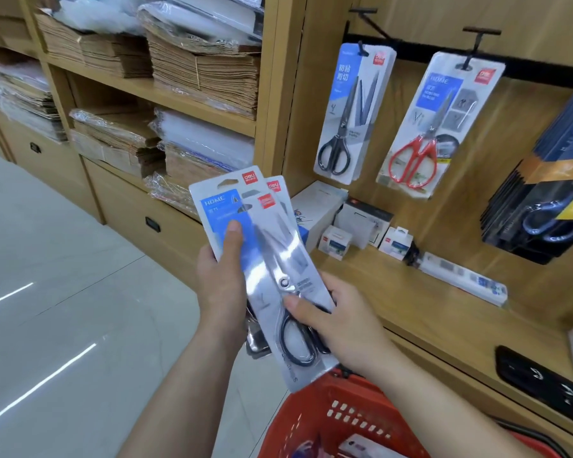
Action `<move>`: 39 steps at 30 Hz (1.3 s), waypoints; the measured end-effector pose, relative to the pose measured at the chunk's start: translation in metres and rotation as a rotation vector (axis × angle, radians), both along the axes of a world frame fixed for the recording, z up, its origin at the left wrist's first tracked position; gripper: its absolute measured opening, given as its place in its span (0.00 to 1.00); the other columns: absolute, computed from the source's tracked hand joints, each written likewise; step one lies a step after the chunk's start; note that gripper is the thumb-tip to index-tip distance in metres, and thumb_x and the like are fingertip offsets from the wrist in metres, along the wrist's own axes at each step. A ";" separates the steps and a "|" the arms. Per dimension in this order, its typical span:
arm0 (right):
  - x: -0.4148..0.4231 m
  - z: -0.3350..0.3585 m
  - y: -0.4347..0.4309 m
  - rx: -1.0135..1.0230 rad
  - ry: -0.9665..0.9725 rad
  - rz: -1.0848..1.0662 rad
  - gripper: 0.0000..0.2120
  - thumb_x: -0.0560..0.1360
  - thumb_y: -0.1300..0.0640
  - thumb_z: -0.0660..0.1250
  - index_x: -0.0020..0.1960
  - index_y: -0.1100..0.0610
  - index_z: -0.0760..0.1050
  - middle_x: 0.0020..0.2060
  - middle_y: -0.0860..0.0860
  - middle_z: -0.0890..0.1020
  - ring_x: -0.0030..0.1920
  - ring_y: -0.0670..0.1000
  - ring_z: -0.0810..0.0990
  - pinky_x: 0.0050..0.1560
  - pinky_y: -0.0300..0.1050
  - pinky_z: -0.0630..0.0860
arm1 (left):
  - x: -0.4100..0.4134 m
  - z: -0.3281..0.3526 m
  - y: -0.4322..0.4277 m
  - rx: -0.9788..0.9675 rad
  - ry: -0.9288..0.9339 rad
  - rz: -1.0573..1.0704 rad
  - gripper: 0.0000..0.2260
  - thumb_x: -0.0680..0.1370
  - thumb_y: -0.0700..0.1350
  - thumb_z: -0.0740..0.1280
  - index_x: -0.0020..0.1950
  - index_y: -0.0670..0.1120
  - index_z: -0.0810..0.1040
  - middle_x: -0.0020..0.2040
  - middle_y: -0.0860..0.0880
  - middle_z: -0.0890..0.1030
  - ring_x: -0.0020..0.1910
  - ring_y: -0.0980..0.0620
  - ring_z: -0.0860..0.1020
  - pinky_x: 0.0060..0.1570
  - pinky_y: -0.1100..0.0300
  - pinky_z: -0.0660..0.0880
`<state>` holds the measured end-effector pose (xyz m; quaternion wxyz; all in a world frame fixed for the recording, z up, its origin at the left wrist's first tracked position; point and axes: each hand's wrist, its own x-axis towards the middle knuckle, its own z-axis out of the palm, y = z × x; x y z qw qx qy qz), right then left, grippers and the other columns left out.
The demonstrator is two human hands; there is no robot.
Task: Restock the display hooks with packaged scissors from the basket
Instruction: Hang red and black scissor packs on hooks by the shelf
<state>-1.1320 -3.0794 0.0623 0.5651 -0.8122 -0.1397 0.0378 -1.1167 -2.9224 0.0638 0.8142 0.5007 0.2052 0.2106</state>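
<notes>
Scissor pks point(280, 256): L hand point(222, 285), R hand point(344, 325)

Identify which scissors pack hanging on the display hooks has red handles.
The middle hanging pack holds red-handled scissors. The pack to its left has black handles; the dark stack at far right shows bluish ones.

Held packs point(225, 209), centre: white card, blue panel, red logo square; front pair's handles black. Basket point(311, 408), bottom: red (rows of small slots). Upper right: black-handled scissors point(334, 157), red-handled scissors point(414, 163). Shelving point(275, 94) tan.
</notes>
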 end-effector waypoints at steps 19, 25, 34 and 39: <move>0.017 0.001 -0.021 0.218 0.026 -0.283 0.20 0.73 0.41 0.71 0.60 0.50 0.76 0.51 0.44 0.87 0.51 0.43 0.86 0.51 0.44 0.81 | -0.001 -0.006 0.002 0.235 0.010 0.050 0.10 0.80 0.52 0.72 0.58 0.52 0.76 0.48 0.57 0.84 0.41 0.61 0.85 0.35 0.66 0.79; 0.059 0.045 -0.025 0.237 -0.075 -0.315 0.12 0.79 0.56 0.71 0.61 0.51 0.74 0.54 0.47 0.84 0.55 0.48 0.84 0.56 0.49 0.81 | -0.002 -0.001 0.005 0.245 -0.007 0.054 0.12 0.80 0.52 0.71 0.61 0.51 0.78 0.50 0.58 0.85 0.42 0.63 0.85 0.43 0.61 0.81; 0.142 0.116 -0.010 0.113 -0.325 -0.329 0.14 0.82 0.55 0.68 0.65 0.51 0.68 0.52 0.42 0.79 0.52 0.40 0.79 0.46 0.35 0.77 | -0.003 0.003 0.008 0.226 -0.011 0.014 0.11 0.80 0.52 0.71 0.60 0.51 0.78 0.44 0.57 0.85 0.38 0.64 0.84 0.29 0.69 0.77; 0.162 0.122 -0.008 0.184 -0.319 -0.418 0.11 0.83 0.56 0.66 0.63 0.51 0.69 0.50 0.41 0.78 0.49 0.38 0.79 0.43 0.32 0.76 | 0.000 0.001 0.010 0.228 -0.012 0.004 0.12 0.80 0.52 0.71 0.61 0.49 0.77 0.47 0.56 0.85 0.38 0.64 0.84 0.28 0.71 0.76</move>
